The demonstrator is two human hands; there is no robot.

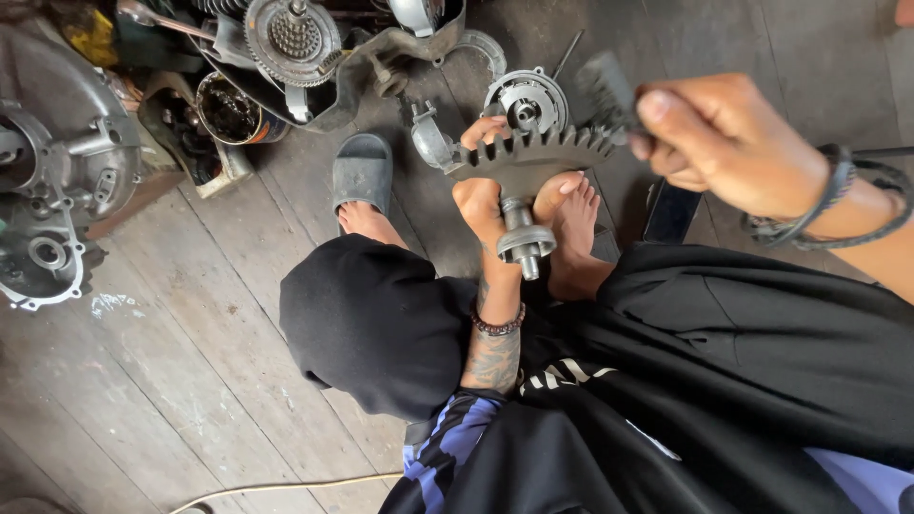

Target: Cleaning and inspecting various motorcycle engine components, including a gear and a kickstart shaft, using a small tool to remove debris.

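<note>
While the person squats over a plank floor, the left hand has its fingers wrapped tight around a dark gear shaft, fingertips curled over the toothed edge from the far side, thumb side toward the body. The gear's teeth fan out in an arc just above those fingers; its steel stem with a round collar sticks out below the palm, pointing back at the wearer. The right hand is raised to the right of the gear, fingers pressed together in a pinch on a small dark brush, blurred, its bristle end just touching or just off the teeth, cannot tell which. A beaded bracelet sits on the left wrist, dark cords on the right wrist. Beyond the left fingertips lies a round metal housing; a bare foot is right behind the gear. Well left of the fingers: grey sandal, oily tin, big engine casing.
</note>
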